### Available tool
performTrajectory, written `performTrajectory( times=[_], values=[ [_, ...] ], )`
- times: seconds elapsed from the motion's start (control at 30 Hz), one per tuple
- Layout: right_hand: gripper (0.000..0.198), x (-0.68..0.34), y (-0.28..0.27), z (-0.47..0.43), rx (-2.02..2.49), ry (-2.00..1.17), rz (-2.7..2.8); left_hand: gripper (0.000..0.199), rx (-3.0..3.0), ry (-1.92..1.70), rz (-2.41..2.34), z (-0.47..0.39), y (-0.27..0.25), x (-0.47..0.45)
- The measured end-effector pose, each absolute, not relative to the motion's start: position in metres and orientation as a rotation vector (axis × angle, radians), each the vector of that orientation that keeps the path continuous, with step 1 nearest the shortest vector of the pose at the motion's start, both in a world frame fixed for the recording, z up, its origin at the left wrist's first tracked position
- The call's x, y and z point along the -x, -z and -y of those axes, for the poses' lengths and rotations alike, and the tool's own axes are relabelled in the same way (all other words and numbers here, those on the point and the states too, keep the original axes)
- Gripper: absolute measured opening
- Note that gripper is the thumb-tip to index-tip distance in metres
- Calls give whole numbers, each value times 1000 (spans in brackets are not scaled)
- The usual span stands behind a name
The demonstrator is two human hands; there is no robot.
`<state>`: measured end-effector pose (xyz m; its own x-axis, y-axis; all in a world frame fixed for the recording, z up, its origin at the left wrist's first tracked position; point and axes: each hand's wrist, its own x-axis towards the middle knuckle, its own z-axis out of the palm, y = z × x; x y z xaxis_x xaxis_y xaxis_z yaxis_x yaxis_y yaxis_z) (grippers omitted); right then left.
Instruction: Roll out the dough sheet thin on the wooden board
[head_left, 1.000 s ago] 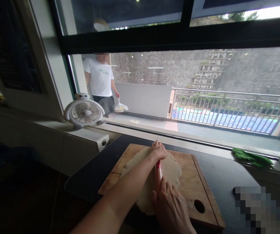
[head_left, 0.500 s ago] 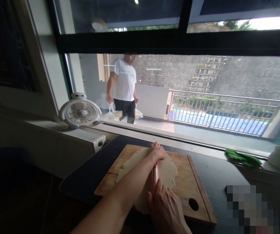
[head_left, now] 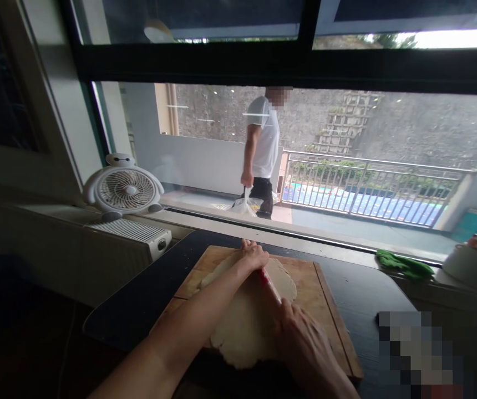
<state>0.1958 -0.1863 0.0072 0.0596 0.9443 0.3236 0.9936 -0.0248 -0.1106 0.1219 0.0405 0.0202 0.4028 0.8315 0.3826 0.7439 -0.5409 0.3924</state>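
Observation:
A wide, thin sheet of dough (head_left: 244, 324) covers much of a wooden board (head_left: 309, 310), its ragged near edge hanging past the front of the board. Across the dough's right half lies a rolling pin (head_left: 270, 289), reddish near its far end and slanting toward my right side. My left hand (head_left: 254, 256) is closed around the far end, the arm stretched over the dough. At the near end my right hand (head_left: 299, 332) is closed on the pin, seen from its back, so some fingers are hidden.
The board rests on a dark table (head_left: 147, 293) beside a window. A white fan (head_left: 126, 188) stands on a radiator (head_left: 138, 233) at left. A green cloth (head_left: 405, 265) and a pale container (head_left: 469, 263) sit along the right sill. Outside walks a person (head_left: 263, 144) carrying bags.
The rolling pin has swung from nearly straight to a slant, its near end moving right with my right hand. My left hand shifted slightly left. The person outside moved right.

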Motion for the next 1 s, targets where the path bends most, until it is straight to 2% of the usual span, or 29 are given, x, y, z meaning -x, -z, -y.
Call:
performTrajectory(
  times=[0.13,0.23,0.37,0.53,0.8,1.0],
  values=[
    [23,-263,-6,193,2098,375,1924,26,-2694,-750,-1427,-15,-19,-98],
    [22,-281,-8,178,2041,313,1958,30,-2776,-786,-1309,9,-14,-67],
    [39,-271,-14,130,2010,263,1887,31,-2846,-864,-1254,19,-10,-50],
    [47,-270,-18,88,2116,321,1764,36,-2790,-800,-1420,6,-14,-61],
    [56,-253,5,151,1953,327,1981,34,-2905,-671,-1281,19,-6,-48],
    [55,-266,-12,98,2207,204,1787,29,-2843,-507,-1426,-5,-26,-74]
  ],
)
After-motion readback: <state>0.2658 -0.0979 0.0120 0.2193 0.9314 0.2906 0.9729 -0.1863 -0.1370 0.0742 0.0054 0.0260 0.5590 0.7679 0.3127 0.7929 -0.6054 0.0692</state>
